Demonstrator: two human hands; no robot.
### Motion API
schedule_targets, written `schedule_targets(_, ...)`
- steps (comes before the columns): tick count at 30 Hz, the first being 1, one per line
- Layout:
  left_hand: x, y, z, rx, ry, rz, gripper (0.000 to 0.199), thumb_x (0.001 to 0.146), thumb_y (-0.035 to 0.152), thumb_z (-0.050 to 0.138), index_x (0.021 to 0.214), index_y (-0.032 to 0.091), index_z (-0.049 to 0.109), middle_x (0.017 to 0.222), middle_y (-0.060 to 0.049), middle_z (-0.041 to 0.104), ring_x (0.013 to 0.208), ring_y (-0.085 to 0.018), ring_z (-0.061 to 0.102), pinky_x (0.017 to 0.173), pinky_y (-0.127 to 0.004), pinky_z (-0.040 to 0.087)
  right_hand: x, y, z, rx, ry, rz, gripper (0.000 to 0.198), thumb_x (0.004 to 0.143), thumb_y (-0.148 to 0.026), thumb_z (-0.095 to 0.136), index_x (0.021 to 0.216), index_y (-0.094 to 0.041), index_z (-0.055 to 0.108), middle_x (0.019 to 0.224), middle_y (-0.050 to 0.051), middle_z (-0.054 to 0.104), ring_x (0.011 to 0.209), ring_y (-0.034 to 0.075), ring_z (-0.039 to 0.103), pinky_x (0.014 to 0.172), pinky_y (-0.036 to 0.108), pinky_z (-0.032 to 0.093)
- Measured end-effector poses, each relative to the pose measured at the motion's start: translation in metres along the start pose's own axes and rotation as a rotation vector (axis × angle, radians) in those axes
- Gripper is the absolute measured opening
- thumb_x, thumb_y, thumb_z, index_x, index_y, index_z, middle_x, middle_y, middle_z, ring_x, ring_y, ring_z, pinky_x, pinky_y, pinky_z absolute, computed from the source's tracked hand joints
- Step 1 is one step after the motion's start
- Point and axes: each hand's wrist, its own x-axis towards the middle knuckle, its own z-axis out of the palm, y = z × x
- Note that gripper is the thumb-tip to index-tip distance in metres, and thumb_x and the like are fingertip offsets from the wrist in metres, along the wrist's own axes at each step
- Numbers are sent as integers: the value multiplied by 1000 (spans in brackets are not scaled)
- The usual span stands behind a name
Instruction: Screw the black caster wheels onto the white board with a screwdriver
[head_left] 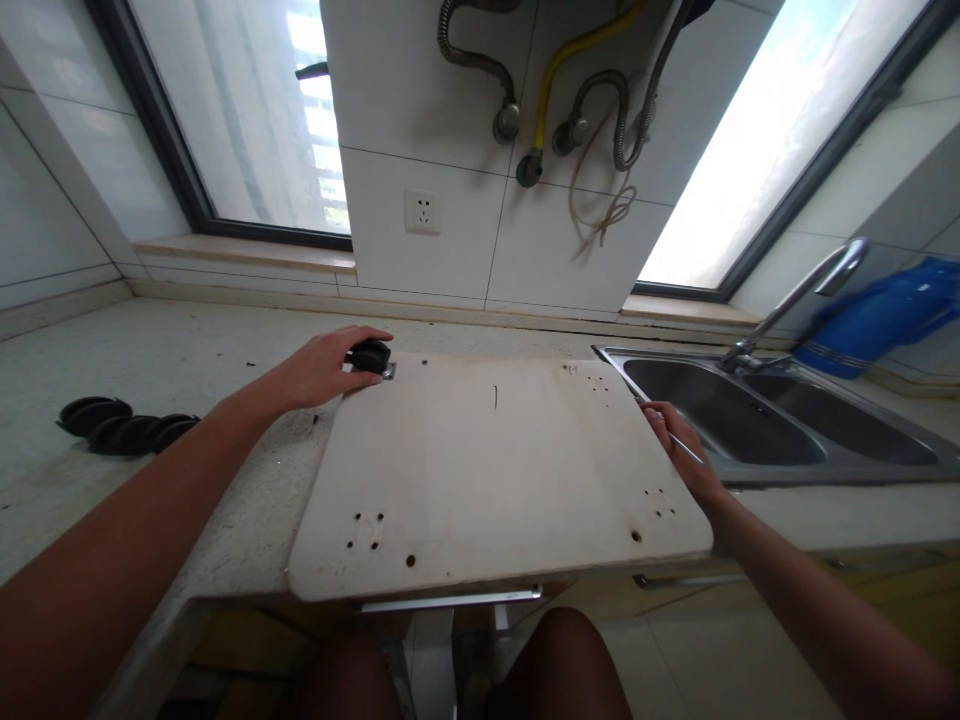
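Note:
A white board point(480, 470) with rounded corners lies flat on the counter, with screw holes grouped near its corners. At its far left corner my left hand point(319, 368) is closed around a black caster wheel point(370, 355). The caster's small metal plate point(389, 371) touches the board. Beside the board's right edge, near the sink, my right hand point(681, 448) is closed on a thin metal rod point(686, 447); its exact kind does not show. Several more black casters point(124, 427) lie on the counter to the left, partly behind my left forearm.
A double steel sink point(720, 410) with a faucet point(795, 305) is on the right, a blue jug-like container point(881, 315) beside it. Wall hoses point(555, 80) and a socket point(422, 212) are above the counter point(202, 340). A metal bar point(450, 601) shows below the front edge.

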Motion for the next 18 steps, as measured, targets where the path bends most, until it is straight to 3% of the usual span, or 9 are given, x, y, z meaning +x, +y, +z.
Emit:
schedule_targets(10, -3, 4, -2, 35, 14, 55, 78, 85, 68, 73, 151, 25, 69, 144, -13, 75, 126, -37, 72, 118, -51, 54, 1, -4, 0, 1, -16, 11, 63, 100, -81, 41, 107, -25, 71, 107, 14, 76, 98, 32, 69, 80, 43, 53)
schedule_targets(18, -4, 9, -9, 34, -36, 18, 82, 81, 69, 76, 149, 25, 70, 144, -12, 75, 124, -36, 73, 111, -47, 56, -1, -4, -1, -13, -31, 13, 64, 102, -80, 41, 114, -25, 72, 109, 14, 76, 100, 32, 69, 83, 43, 53)
